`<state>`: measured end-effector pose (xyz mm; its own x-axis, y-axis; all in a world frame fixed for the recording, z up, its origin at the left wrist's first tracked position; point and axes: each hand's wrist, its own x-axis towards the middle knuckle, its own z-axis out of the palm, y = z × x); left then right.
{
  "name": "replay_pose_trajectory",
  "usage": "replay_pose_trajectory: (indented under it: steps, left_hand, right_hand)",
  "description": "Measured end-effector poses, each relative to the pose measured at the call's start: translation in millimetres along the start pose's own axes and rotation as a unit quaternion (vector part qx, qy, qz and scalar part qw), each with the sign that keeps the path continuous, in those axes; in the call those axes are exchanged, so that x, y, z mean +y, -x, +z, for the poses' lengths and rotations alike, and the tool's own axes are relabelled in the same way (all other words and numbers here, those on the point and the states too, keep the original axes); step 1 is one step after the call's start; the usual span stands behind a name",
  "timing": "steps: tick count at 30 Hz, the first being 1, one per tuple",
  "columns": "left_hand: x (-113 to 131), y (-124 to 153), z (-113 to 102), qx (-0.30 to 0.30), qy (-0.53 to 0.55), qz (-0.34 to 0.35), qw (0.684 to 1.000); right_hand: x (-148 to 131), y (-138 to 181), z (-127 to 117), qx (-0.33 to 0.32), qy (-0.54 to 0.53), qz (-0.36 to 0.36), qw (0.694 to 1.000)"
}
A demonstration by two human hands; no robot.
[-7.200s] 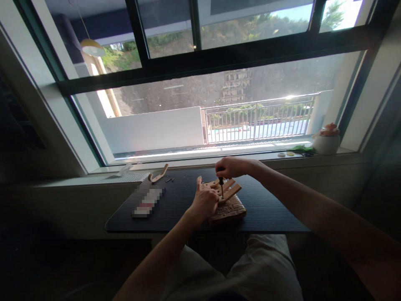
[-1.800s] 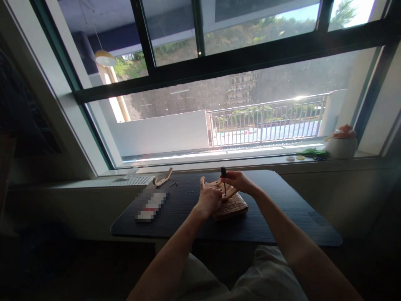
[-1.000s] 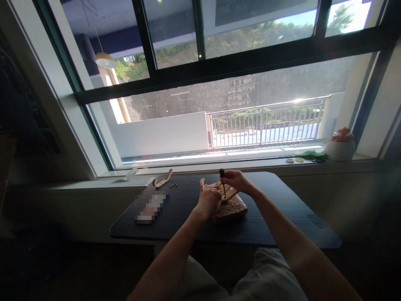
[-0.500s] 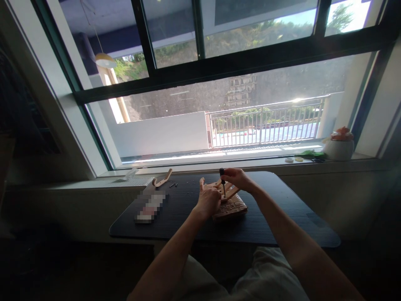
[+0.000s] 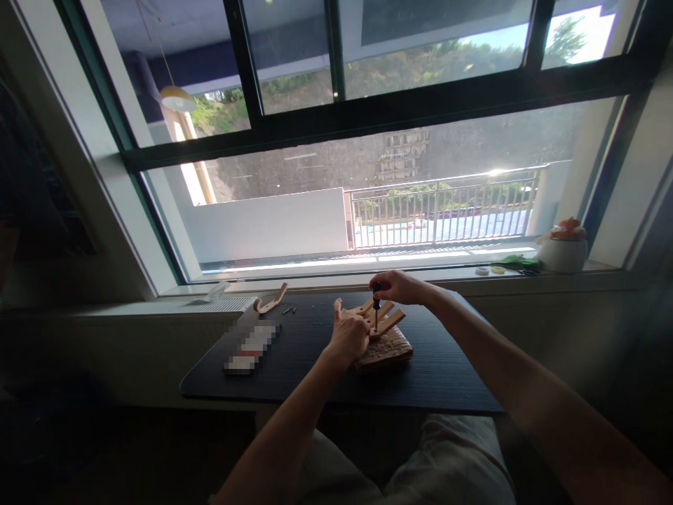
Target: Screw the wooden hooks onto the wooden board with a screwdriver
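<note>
My right hand (image 5: pixel 398 287) is closed around the dark handle of a screwdriver (image 5: pixel 376 317), which stands nearly upright with its tip down on a wooden piece. My left hand (image 5: pixel 348 332) presses closed against the left side of the wooden pieces (image 5: pixel 390 322), its thumb or a finger sticking up; its fingertips are partly hidden. These pale, slanting strips rest on a rough-topped brown block (image 5: pixel 389 351). Whether a screw sits under the tip is too small to tell.
On the dark table (image 5: pixel 305 382), a curved wooden piece (image 5: pixel 270 301) and several small screws (image 5: pixel 289 310) lie back left. A blurred-out flat item (image 5: pixel 252 347) lies nearer. Behind are a window sill and a white jar (image 5: pixel 562 252).
My right hand has risen slightly and turned on the screwdriver handle, and my right forearm has swung outward to the right. My left hand stays on the wood.
</note>
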<state>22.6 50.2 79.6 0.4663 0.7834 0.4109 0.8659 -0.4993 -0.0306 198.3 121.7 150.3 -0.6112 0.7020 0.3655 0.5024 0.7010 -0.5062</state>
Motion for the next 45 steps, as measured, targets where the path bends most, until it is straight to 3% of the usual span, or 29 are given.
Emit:
replay_pose_trajectory:
  steps: [19, 45]
  left_hand:
    - [0, 0, 0, -0.009, 0.007, -0.003, 1.0]
    - [-1, -1, 5, 0.017, 0.002, -0.007, 1.0]
  right_hand:
    - [-25, -5, 5, 0.01, 0.19, -0.002, 0.982]
    - [-39, 1, 14, 0.008, 0.168, -0.004, 0.986]
